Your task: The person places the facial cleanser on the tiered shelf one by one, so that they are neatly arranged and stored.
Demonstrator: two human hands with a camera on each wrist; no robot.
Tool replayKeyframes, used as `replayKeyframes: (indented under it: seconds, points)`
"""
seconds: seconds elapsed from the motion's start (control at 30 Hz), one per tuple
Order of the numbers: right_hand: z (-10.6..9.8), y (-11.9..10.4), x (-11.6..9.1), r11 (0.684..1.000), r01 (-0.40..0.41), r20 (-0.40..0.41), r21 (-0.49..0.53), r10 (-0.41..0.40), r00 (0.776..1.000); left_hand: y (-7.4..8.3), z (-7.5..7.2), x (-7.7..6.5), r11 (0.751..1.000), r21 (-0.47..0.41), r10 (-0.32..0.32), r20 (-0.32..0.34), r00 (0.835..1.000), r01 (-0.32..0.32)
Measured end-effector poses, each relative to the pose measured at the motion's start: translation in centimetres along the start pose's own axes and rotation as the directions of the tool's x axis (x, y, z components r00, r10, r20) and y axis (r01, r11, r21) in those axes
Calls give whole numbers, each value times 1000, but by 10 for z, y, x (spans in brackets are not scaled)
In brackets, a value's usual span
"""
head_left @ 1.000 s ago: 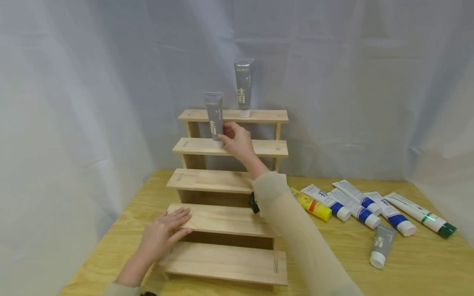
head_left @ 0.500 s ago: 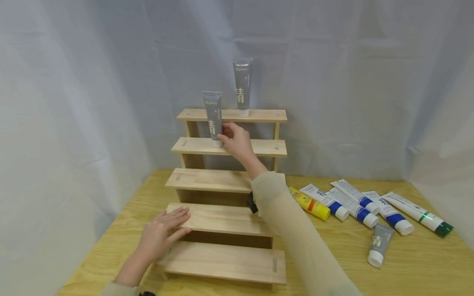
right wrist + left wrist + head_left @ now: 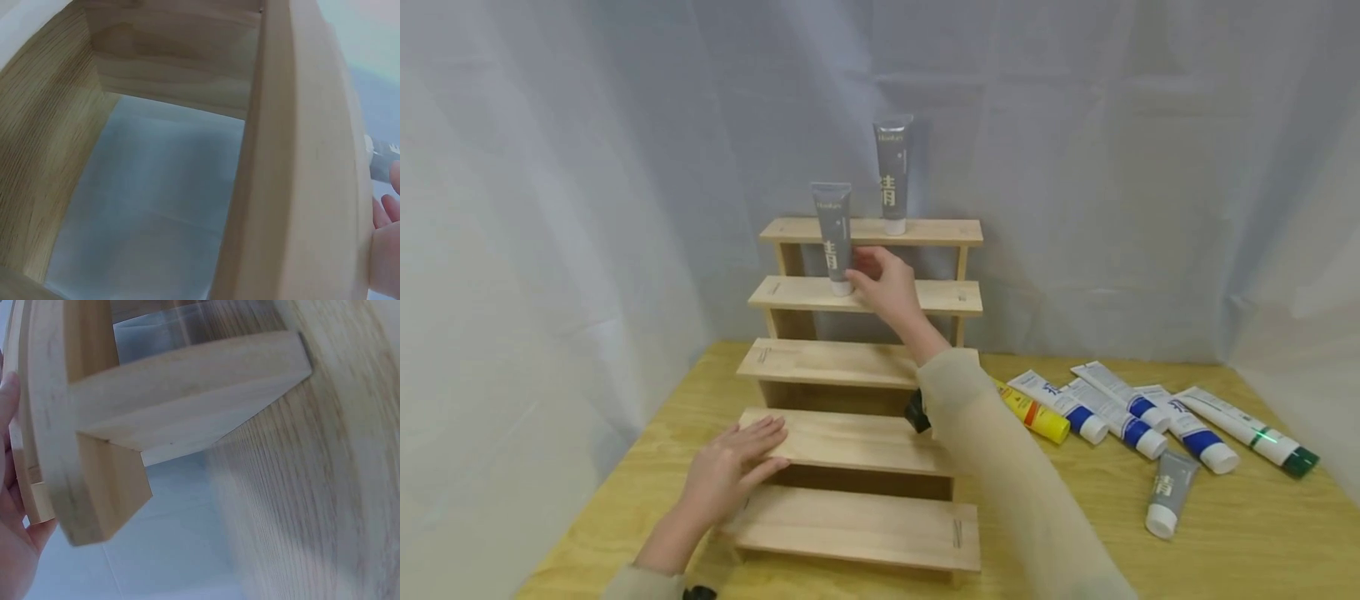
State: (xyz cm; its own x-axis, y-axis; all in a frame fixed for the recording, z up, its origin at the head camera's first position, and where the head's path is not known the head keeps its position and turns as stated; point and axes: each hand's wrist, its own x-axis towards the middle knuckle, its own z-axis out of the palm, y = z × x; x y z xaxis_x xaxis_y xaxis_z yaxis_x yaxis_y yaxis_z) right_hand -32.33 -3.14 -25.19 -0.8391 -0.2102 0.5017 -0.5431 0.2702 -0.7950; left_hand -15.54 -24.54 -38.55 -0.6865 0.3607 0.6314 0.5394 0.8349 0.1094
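Note:
In the head view, a grey tube [image 3: 832, 229] with pale lettering stands cap-down on the second shelf from the top of a stepped wooden rack [image 3: 853, 358]. My right hand [image 3: 887, 287] is at its right side, thumb tip right at the tube's lower edge and fingers slightly bent beside it. The right wrist view shows part of that hand and the tube at its edge, behind the wood. My left hand [image 3: 726, 467] rests with fingers extended on the left end of the second shelf from the bottom. Another grey tube [image 3: 892, 171] stands cap-down on the top shelf.
Right of the rack, a yellow tube [image 3: 1033, 414], several white-and-blue tubes [image 3: 1120, 417], a white tube with a green cap [image 3: 1243, 425] and a small grey tube [image 3: 1172, 492] lie on the wooden table [image 3: 1247, 533]. A pale curtain [image 3: 1075, 208] hangs behind.
My right hand has eased slightly right, so its thumb overlaps the standing tube less. The tube stays in place on its shelf. My left hand has not moved.

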Motion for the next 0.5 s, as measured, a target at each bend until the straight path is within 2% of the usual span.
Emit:
replayKeyframes:
  seconds: [0.5]
  points:
    - [-35, -1, -19, 997, -16, 51, 79, 12, 999, 2, 0, 2, 1000, 5, -8, 8, 1000, 8]
